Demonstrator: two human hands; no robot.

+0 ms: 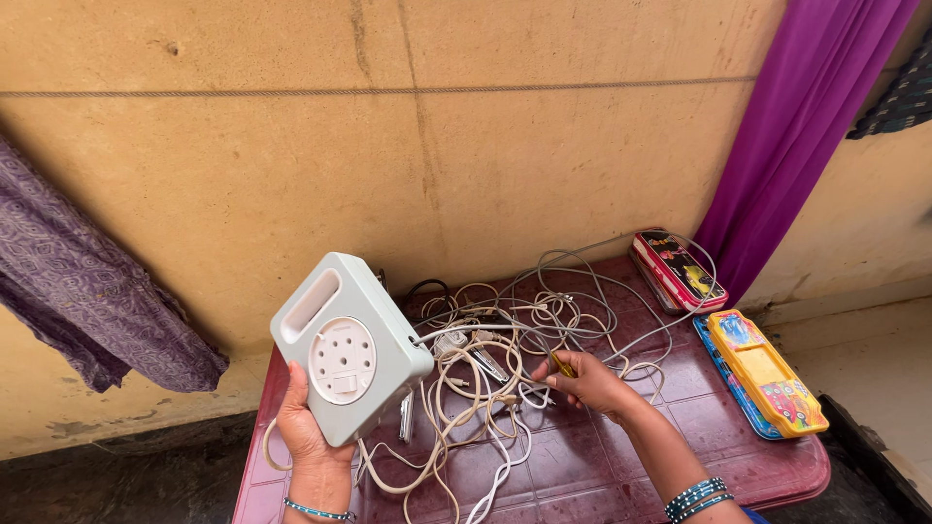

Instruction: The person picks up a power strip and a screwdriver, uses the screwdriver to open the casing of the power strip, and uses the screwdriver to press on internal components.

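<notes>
On the dark red plastic table (738,456) pushed against a yellowish wall (485,146), seen from the head camera, a person is busy with a heap of wiring. The left hand (303,427) is closed under the lower edge of a pale grey cord-reel box (348,347), holding it up off the table and tilted, its round socket face turned toward the wearer and its carry-handle slot at the upper left. A cream cable runs out of the box's right side straight into the tangle of cables (505,359) lying just beside it on the tabletop. The right hand (582,381) sits to the right of the box, at the edge of the tangle, fingers pinched shut on a small yellow-handled tool (561,364); its tip points up and left, toward the box, though how far it reaches I cannot tell. So the box lies left of that tool hand, with the cables between them. Off to the right rest a red pencil box (677,269) and a yellow pencil box (765,373), well apart from both hands. A purple curtain (806,116) hangs behind.
</notes>
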